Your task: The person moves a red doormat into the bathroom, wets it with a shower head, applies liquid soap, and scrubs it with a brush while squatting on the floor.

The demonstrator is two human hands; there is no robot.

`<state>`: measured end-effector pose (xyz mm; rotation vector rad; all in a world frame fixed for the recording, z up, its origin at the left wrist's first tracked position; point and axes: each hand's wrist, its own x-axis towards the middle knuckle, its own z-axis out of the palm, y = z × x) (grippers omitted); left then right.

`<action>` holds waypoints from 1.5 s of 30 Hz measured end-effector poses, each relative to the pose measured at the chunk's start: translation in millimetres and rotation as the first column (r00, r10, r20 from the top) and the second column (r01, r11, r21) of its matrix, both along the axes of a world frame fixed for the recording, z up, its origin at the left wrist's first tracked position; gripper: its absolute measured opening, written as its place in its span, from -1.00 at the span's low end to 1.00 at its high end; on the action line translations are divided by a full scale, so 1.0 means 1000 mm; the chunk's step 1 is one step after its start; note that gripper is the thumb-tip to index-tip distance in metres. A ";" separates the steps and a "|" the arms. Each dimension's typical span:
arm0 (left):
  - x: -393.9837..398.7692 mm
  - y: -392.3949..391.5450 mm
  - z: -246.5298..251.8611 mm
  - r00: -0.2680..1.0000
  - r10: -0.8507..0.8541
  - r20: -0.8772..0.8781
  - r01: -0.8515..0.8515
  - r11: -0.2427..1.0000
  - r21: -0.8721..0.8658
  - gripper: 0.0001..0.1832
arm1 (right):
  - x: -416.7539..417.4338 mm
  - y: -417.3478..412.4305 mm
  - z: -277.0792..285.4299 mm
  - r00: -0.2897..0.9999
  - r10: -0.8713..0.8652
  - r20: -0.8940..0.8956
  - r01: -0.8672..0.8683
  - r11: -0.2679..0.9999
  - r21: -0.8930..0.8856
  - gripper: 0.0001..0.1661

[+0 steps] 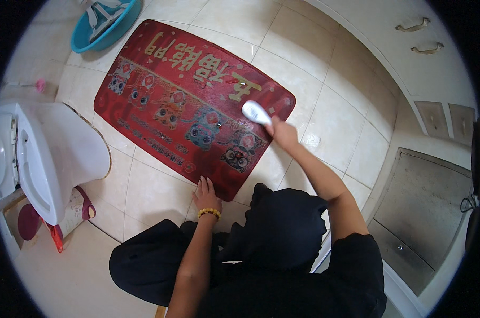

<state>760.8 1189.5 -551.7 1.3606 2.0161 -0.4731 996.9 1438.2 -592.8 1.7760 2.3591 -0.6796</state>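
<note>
A red doormat with gold characters and a row of cartoon animals lies on the tiled floor; its surface looks wet in places. My right hand grips the handle end of a white brush over the mat's right part. The brush's underside is hidden. My left hand, with a yellow beaded bracelet on the wrist, rests with spread fingers on the mat's near edge and holds nothing.
A blue basin holding a mop-like tool stands at upper left. A white toilet and a white-and-purple container are at left. White cabinets with handles line the right side.
</note>
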 end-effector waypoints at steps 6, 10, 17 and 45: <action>0.000 0.004 0.003 0.998 -0.059 0.004 0.059 0.998 -0.006 -0.04 | -0.028 0.042 -0.016 0.885 -0.433 -0.173 0.460 0.870 0.179 -0.59; 0.000 0.002 -0.001 0.999 -0.051 -0.003 0.051 0.999 -0.018 -0.02 | -0.066 -0.034 -0.005 0.990 0.090 -0.106 -0.095 0.995 -0.037 -0.59; -0.004 0.004 0.007 0.995 -0.099 0.000 0.099 0.994 -0.053 -0.05 | -0.045 0.094 -0.005 0.969 -0.237 -0.068 0.246 0.944 0.219 -0.53; -0.001 -0.005 -0.008 0.998 -0.059 -0.019 0.059 0.998 0.016 -0.14 | -0.066 0.031 0.011 0.999 0.042 0.025 -0.045 0.991 0.124 -0.53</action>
